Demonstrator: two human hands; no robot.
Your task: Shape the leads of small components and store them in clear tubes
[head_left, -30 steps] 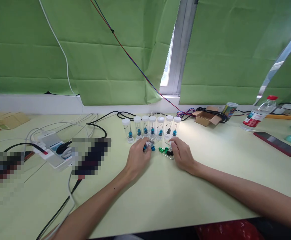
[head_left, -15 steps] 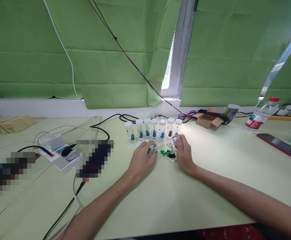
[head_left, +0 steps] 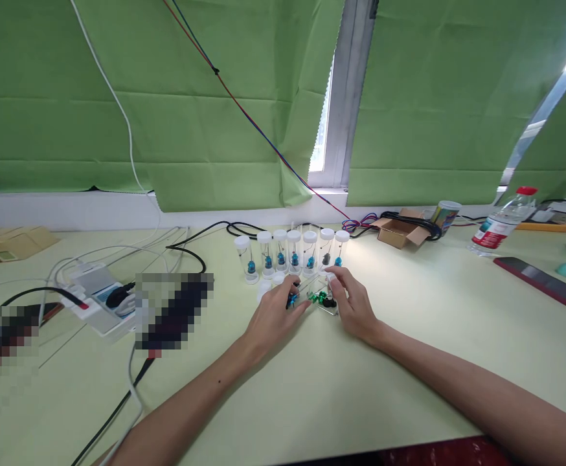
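My left hand (head_left: 274, 312) rests on the table with thumb and index finger apart, around small blue pieces (head_left: 291, 300). My right hand (head_left: 355, 301) pinches a white cap (head_left: 330, 277) between thumb and fingers. A clear tube (head_left: 311, 283) slants between the two hands; whether it joins the cap I cannot tell. Small green pieces (head_left: 317, 297), black pieces (head_left: 329, 302) and thin metal pins (head_left: 328, 310) lie between my hands. Behind them stands a row of several clear tubes (head_left: 294, 248) with white caps and mostly blue parts inside. White round caps (head_left: 264, 287) sit beside my left fingers.
A power strip (head_left: 111, 304) with cables and a blurred dark device (head_left: 179, 310) lie to the left. An open cardboard box (head_left: 397, 231), a printed can (head_left: 444, 217), a water bottle (head_left: 504, 222) and a phone (head_left: 543, 281) are to the right.
The left thumb has stretched toward the green pieces and its fingers have parted. The right hand has shifted slightly left with the white cap. The whole view has turned a little.
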